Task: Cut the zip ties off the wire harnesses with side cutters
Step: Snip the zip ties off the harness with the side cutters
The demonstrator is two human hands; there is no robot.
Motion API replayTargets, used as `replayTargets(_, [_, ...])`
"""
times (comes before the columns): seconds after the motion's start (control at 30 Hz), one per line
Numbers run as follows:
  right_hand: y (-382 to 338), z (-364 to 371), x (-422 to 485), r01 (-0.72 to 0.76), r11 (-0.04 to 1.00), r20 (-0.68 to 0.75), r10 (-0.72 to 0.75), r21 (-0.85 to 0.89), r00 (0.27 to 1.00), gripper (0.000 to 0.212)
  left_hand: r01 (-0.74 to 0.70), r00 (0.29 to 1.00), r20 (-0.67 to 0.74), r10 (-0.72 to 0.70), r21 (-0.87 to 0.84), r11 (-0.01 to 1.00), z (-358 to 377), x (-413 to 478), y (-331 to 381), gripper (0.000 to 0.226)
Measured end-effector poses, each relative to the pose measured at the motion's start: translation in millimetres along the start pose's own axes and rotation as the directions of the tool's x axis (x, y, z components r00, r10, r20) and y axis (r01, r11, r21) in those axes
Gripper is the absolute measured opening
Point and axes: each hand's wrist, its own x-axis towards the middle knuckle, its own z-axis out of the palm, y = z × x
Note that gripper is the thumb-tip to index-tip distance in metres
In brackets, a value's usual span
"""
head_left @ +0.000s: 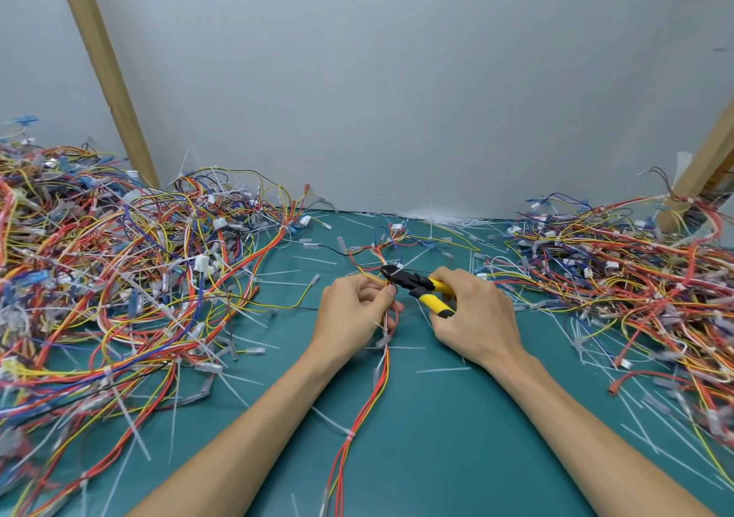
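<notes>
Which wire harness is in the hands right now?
The single harness running down the middle of the mat: the left hand grips it and the side cutters touch it. The rest lie in piles.

Place: a workshop bench for wire-harness work.
Desk: green-topped, under both hands.
In hand: side cutters gripped by the right hand, a harness pinched by the left hand.
Left of the hands: a large heap of harnesses.
Right of the hands: a second heap.
Around the hands: cut zip ties strewn on the desk.
Beyond the hands: plain grey wall, wooden posts at either side.
</notes>
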Motion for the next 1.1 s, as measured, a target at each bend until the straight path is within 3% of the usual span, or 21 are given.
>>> replayTargets(0.43, [-2.3, -1.3, 0.4, 0.033, 0.997, 0.075, -0.038, 0.066, 0.996, 0.048, 0.004, 1.0, 0.001, -0.004, 0.034, 0.999, 0.9, -0.2, -3.6, 0.016])
replayTargets(1.1, [-6.6, -3.6, 0.7, 0.033, 0.999, 0.048, -0.031, -0.031, 0.998, 0.031, -0.002, 1.0, 0.009, 0.001, 0.057, 0.998, 1.1, -0.9, -2.3, 0.016])
